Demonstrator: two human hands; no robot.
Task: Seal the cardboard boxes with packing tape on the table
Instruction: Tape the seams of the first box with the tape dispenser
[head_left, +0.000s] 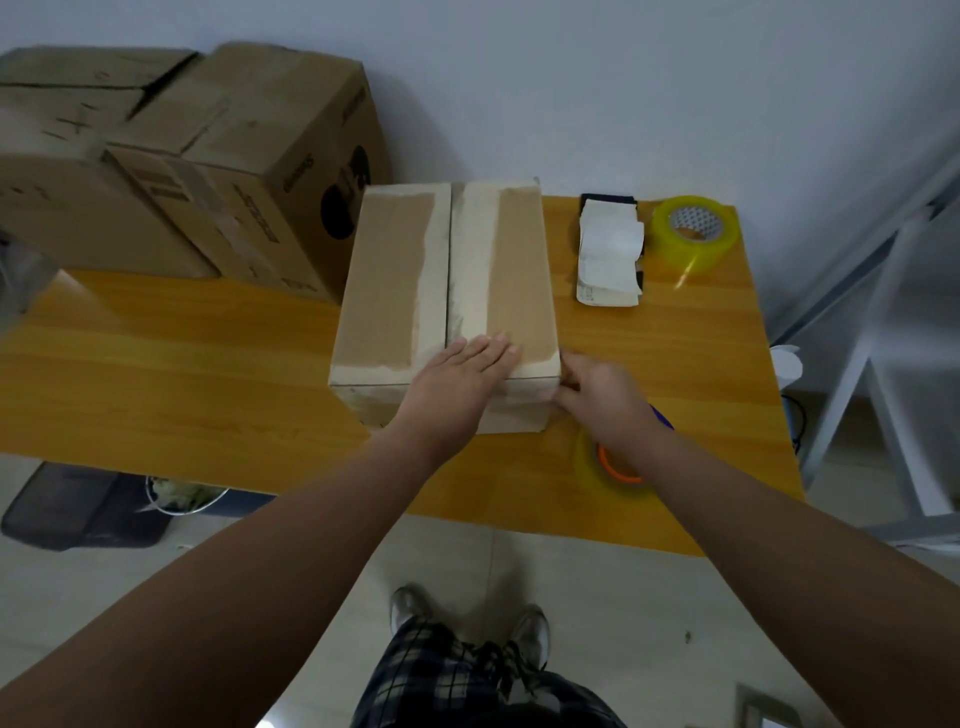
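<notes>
Cardboard box (445, 291) seam looks untaped, left hand (457, 382) flat with fingers spread, right hand (597, 395) pinching its corner, tape roll (605, 467) probably next

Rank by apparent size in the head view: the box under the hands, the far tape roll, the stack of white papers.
1. Box, by far the largest.
2. and 3. Stack of white papers and far tape roll look about alike; not ranked. All three sit at similar depth.
</notes>
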